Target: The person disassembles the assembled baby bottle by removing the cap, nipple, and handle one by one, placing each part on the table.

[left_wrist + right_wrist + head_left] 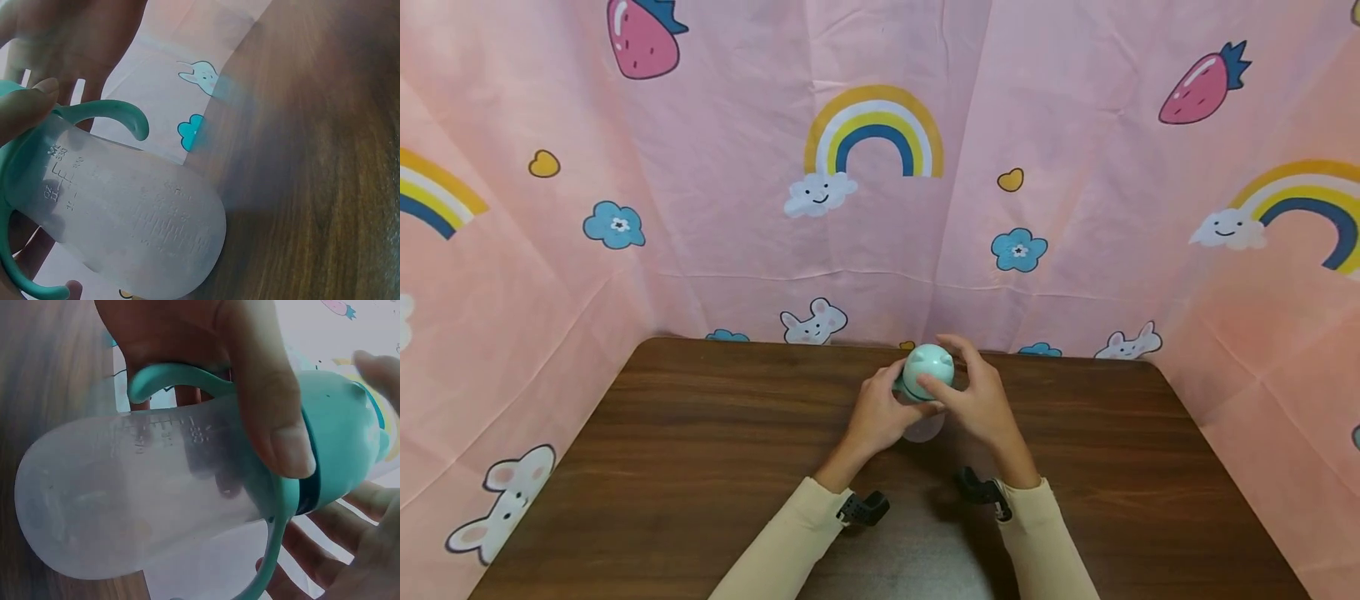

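A translucent baby bottle (924,428) with teal side handles (119,115) and moulded scale markings is held upright over the table. My left hand (880,412) grips it around the collar and handles, its thumb (278,425) pressing just below the lid. On top sits a mint-green domed lid (929,365) with small ear-like bumps and a dark seam (310,469) at its base. My right hand (983,404) curves round this lid, thumb in front and index finger behind in the head view. No liquid shows inside the bottle.
The dark wood-grain table (715,467) spreads around both hands. Close behind it and along the sides hangs a pink printed cloth (880,242). Each forearm carries a black wrist strap (862,508) over a cream sleeve (790,533).
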A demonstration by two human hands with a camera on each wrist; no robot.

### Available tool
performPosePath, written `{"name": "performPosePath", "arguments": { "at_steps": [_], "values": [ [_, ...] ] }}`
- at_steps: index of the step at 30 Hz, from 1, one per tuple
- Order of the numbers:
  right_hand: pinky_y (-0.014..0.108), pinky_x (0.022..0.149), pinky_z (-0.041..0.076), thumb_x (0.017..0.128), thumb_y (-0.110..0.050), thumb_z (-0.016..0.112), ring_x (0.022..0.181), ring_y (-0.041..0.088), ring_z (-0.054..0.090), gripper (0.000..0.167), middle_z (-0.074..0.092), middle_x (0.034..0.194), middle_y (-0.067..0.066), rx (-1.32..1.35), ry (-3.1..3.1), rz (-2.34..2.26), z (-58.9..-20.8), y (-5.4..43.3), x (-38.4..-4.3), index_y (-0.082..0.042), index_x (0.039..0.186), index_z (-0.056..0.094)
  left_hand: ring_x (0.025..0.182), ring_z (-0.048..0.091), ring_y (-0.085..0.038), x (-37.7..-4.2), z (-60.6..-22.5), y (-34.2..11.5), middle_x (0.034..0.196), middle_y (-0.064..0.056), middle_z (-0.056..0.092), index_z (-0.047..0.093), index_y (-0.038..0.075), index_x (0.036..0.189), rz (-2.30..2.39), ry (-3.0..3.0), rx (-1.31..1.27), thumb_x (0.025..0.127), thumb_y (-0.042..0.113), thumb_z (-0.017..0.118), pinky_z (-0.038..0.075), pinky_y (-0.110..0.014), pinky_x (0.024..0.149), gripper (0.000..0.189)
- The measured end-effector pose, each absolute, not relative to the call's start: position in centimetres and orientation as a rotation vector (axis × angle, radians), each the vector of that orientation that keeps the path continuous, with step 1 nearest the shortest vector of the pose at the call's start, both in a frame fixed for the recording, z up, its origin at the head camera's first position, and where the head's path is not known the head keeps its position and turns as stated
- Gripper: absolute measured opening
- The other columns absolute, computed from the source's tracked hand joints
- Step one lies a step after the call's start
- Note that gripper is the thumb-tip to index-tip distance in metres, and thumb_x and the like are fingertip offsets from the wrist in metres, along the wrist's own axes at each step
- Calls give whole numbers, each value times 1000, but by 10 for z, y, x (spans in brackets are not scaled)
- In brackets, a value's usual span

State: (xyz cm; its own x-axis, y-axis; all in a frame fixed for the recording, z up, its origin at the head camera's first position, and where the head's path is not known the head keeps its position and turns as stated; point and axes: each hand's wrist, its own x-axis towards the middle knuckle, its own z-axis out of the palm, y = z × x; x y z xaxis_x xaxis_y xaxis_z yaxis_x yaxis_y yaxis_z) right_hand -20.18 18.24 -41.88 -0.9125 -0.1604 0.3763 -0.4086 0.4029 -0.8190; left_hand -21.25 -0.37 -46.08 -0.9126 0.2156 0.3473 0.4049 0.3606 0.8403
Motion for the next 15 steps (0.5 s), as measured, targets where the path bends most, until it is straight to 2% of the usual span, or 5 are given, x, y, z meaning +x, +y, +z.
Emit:
{"name": "performPosePath", "arguments": {
  "at_steps": [6,13,15],
  "values": [
    [61,108,53,110,-23,70,133,36,63,50,64,148,19,505,-2380,1607,-420,180,-199,-7,155,57,113,69,-33,-210,-462,-4,129,-18,73,64,-1,149,-1591,-2460,-542,85,39,98,58,-51,90,83],
    [47,88,61,103,-23,79,110,32,71,61,70,135,18,498,-2420,1596,-420,172,-199,-9,158,56,120,67,-40,-211,-461,-6,134,-22,72,63,-3,149,-1584,-2456,-555,85,32,97,56,-59,97,80],
    [46,88,61,104,-24,78,110,32,71,59,70,135,18,491,-2416,1599,-420,172,-199,-9,158,56,121,67,-40,-211,-461,-6,134,-21,72,63,-3,149,-1582,-2457,-556,85,32,97,56,-59,97,81]
  ]
}}
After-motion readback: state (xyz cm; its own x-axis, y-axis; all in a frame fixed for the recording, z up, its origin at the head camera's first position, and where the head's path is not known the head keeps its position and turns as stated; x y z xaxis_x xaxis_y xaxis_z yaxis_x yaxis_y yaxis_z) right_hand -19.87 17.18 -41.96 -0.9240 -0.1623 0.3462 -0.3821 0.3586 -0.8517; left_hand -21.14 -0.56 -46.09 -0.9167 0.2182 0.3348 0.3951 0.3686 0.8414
